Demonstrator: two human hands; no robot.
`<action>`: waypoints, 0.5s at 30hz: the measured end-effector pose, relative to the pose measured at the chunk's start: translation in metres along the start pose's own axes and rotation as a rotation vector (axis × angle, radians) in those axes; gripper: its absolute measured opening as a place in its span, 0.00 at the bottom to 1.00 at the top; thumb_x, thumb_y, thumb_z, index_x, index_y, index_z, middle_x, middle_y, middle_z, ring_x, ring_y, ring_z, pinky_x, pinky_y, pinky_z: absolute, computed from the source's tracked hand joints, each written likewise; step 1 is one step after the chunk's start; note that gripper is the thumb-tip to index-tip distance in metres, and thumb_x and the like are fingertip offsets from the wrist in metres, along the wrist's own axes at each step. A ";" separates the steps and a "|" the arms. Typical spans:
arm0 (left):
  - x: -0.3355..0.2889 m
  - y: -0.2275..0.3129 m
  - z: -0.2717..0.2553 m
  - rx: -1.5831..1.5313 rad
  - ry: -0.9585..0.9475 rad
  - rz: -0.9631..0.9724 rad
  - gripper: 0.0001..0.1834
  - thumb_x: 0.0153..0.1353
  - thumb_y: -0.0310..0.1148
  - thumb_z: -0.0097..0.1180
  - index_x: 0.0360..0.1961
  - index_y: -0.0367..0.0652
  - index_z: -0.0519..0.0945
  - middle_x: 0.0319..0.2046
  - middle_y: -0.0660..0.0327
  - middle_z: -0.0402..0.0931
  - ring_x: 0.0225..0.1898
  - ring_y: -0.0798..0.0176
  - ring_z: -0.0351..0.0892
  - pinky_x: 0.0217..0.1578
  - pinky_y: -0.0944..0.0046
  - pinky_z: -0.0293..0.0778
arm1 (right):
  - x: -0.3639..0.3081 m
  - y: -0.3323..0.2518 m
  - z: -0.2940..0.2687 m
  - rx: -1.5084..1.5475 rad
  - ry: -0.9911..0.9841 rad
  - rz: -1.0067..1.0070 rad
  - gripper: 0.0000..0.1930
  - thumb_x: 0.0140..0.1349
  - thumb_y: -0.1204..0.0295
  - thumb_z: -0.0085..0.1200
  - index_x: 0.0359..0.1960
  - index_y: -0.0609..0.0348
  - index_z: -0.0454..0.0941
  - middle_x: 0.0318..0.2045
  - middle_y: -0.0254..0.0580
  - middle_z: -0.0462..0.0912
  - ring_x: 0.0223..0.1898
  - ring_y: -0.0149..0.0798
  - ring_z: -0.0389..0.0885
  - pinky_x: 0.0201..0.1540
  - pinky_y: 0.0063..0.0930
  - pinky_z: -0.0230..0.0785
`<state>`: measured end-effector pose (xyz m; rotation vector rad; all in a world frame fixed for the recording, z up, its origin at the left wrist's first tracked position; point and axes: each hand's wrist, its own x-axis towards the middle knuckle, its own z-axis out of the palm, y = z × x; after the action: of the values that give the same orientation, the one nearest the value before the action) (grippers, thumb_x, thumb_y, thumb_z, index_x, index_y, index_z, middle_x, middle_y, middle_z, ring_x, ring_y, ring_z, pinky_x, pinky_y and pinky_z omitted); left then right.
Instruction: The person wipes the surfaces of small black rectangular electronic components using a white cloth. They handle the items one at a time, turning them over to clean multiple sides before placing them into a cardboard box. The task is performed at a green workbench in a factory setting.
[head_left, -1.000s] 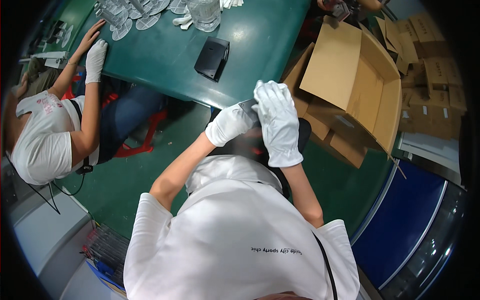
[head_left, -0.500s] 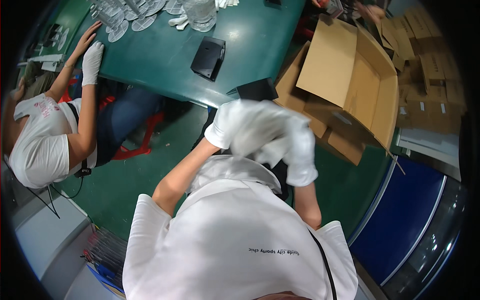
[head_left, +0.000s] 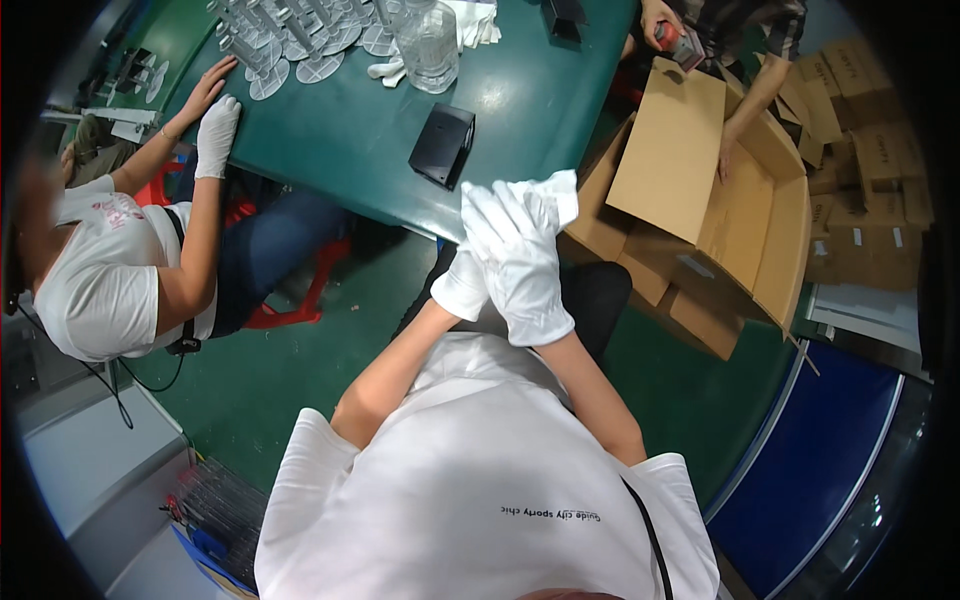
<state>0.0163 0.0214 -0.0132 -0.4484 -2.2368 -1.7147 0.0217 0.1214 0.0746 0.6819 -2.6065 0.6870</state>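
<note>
Both my hands wear white gloves and meet in front of me, at the near edge of the green table (head_left: 330,150). My right hand (head_left: 520,270) lies across my left hand (head_left: 462,285), its fingers stretched out up and to the left. Most of my left hand, its fingers included, is hidden beneath. A piece of white cloth-like material (head_left: 556,198) sticks out beyond my hands at the upper right; I cannot tell whether it is a loose cloth or part of a glove. A black box-shaped part (head_left: 442,146) stands on the table just beyond them.
An open cardboard carton (head_left: 668,150) stands at right, a co-worker's bare arm (head_left: 752,115) reaching into it. On the table are a clear jar (head_left: 428,50), clear disc-based stands (head_left: 320,68) and another black part (head_left: 566,18). A seated person's gloved hand (head_left: 216,135) rests at left.
My hands, blurred and apart before, are now together, the right over the left. The black piece beside them is now out of sight. A co-worker's arm has come into the carton. The view has shifted slightly.
</note>
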 end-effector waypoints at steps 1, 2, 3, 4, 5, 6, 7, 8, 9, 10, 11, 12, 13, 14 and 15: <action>-0.005 -0.007 0.002 -0.091 -0.007 -0.055 0.12 0.63 0.28 0.58 0.47 0.39 0.83 0.32 0.45 0.84 0.35 0.41 0.86 0.34 0.51 0.80 | -0.007 0.002 -0.003 0.020 0.030 -0.005 0.19 0.61 0.68 0.56 0.54 0.52 0.83 0.64 0.38 0.78 0.66 0.46 0.74 0.73 0.46 0.55; -0.007 -0.009 0.001 -0.182 -0.013 -0.113 0.13 0.62 0.29 0.58 0.47 0.39 0.83 0.32 0.45 0.84 0.35 0.41 0.86 0.34 0.51 0.80 | -0.015 0.005 -0.006 0.043 0.056 -0.010 0.19 0.61 0.69 0.56 0.55 0.51 0.83 0.64 0.38 0.77 0.66 0.46 0.74 0.73 0.46 0.56; -0.007 -0.012 -0.004 -0.051 -0.091 -0.065 0.12 0.62 0.28 0.59 0.46 0.39 0.83 0.32 0.45 0.84 0.35 0.41 0.86 0.34 0.52 0.80 | -0.021 0.008 -0.010 0.065 0.082 -0.015 0.19 0.62 0.69 0.56 0.55 0.51 0.82 0.64 0.38 0.77 0.66 0.46 0.74 0.73 0.45 0.57; -0.005 -0.009 -0.011 0.075 -0.162 -0.008 0.12 0.61 0.28 0.59 0.46 0.40 0.83 0.32 0.46 0.84 0.36 0.41 0.86 0.34 0.52 0.81 | -0.023 0.010 -0.022 0.145 0.083 0.040 0.19 0.62 0.73 0.56 0.55 0.50 0.82 0.63 0.39 0.78 0.67 0.45 0.73 0.72 0.43 0.59; 0.006 0.020 -0.018 0.269 -0.246 -0.023 0.12 0.56 0.27 0.62 0.42 0.41 0.83 0.33 0.49 0.84 0.35 0.44 0.85 0.33 0.53 0.80 | -0.025 0.022 -0.029 0.187 0.134 0.039 0.20 0.60 0.77 0.57 0.55 0.51 0.82 0.59 0.43 0.81 0.64 0.46 0.77 0.70 0.43 0.64; 0.012 0.036 -0.023 0.268 -0.239 0.019 0.11 0.54 0.25 0.64 0.40 0.42 0.82 0.31 0.52 0.82 0.33 0.46 0.84 0.32 0.55 0.79 | -0.029 0.027 -0.040 0.208 0.161 0.090 0.20 0.59 0.77 0.57 0.55 0.51 0.82 0.56 0.44 0.82 0.62 0.47 0.79 0.67 0.41 0.67; 0.016 0.048 -0.026 0.273 -0.231 0.058 0.10 0.53 0.23 0.66 0.37 0.43 0.82 0.29 0.55 0.81 0.31 0.48 0.83 0.30 0.57 0.78 | -0.033 0.033 -0.050 0.234 0.189 0.140 0.20 0.58 0.78 0.58 0.54 0.52 0.82 0.54 0.45 0.84 0.59 0.47 0.81 0.64 0.40 0.70; 0.023 0.059 -0.029 0.280 -0.142 0.117 0.09 0.51 0.26 0.68 0.33 0.44 0.80 0.27 0.58 0.79 0.29 0.52 0.82 0.28 0.58 0.77 | -0.041 0.046 -0.053 0.177 0.144 0.172 0.19 0.59 0.78 0.58 0.54 0.52 0.82 0.51 0.45 0.85 0.55 0.48 0.83 0.61 0.39 0.73; 0.032 0.072 -0.035 0.323 -0.164 0.146 0.09 0.51 0.27 0.68 0.33 0.44 0.80 0.27 0.59 0.79 0.28 0.52 0.82 0.27 0.58 0.77 | -0.048 0.060 -0.057 0.120 0.099 0.202 0.18 0.61 0.77 0.57 0.53 0.53 0.81 0.49 0.46 0.86 0.51 0.49 0.85 0.57 0.38 0.75; 0.042 0.085 -0.042 0.364 -0.188 0.176 0.08 0.52 0.27 0.67 0.33 0.45 0.80 0.27 0.59 0.78 0.28 0.52 0.82 0.27 0.58 0.76 | -0.058 0.064 -0.071 0.143 -0.005 0.389 0.16 0.62 0.73 0.55 0.52 0.53 0.81 0.46 0.46 0.87 0.47 0.49 0.86 0.53 0.38 0.76; 0.047 0.091 -0.046 0.405 -0.209 0.207 0.08 0.52 0.28 0.67 0.32 0.45 0.80 0.26 0.59 0.78 0.27 0.53 0.81 0.27 0.58 0.76 | -0.063 0.069 -0.073 0.357 0.076 0.621 0.16 0.65 0.69 0.53 0.53 0.55 0.80 0.50 0.46 0.85 0.49 0.46 0.85 0.54 0.37 0.75; 0.048 0.088 -0.045 0.464 -0.260 0.230 0.07 0.54 0.30 0.66 0.32 0.47 0.80 0.26 0.61 0.77 0.26 0.54 0.81 0.26 0.59 0.76 | -0.068 0.074 -0.074 0.571 0.220 0.843 0.17 0.67 0.66 0.51 0.54 0.57 0.79 0.53 0.47 0.84 0.51 0.44 0.84 0.54 0.36 0.75; 0.047 0.089 -0.045 0.489 -0.315 0.235 0.12 0.49 0.31 0.69 0.34 0.48 0.80 0.26 0.61 0.77 0.28 0.54 0.82 0.29 0.58 0.77 | -0.065 0.072 -0.075 0.561 0.303 0.802 0.18 0.69 0.63 0.50 0.55 0.59 0.79 0.57 0.47 0.82 0.54 0.43 0.83 0.56 0.34 0.74; 0.047 0.091 -0.045 0.513 -0.377 0.242 0.17 0.45 0.32 0.72 0.37 0.49 0.80 0.27 0.61 0.77 0.30 0.55 0.82 0.32 0.57 0.77 | -0.048 0.053 -0.080 0.562 0.265 0.696 0.18 0.68 0.65 0.53 0.56 0.59 0.79 0.60 0.48 0.79 0.57 0.44 0.81 0.58 0.34 0.73; 0.046 0.094 -0.046 0.540 -0.440 0.247 0.23 0.40 0.34 0.75 0.39 0.49 0.80 0.28 0.62 0.77 0.32 0.55 0.83 0.34 0.56 0.78 | -0.030 0.034 -0.086 0.571 0.226 0.584 0.18 0.67 0.67 0.56 0.56 0.58 0.79 0.64 0.48 0.77 0.60 0.45 0.79 0.61 0.34 0.71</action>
<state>0.0149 0.0027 0.0998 -0.9834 -2.6689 -0.8946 0.0466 0.2042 0.1188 -0.0536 -2.3892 1.6111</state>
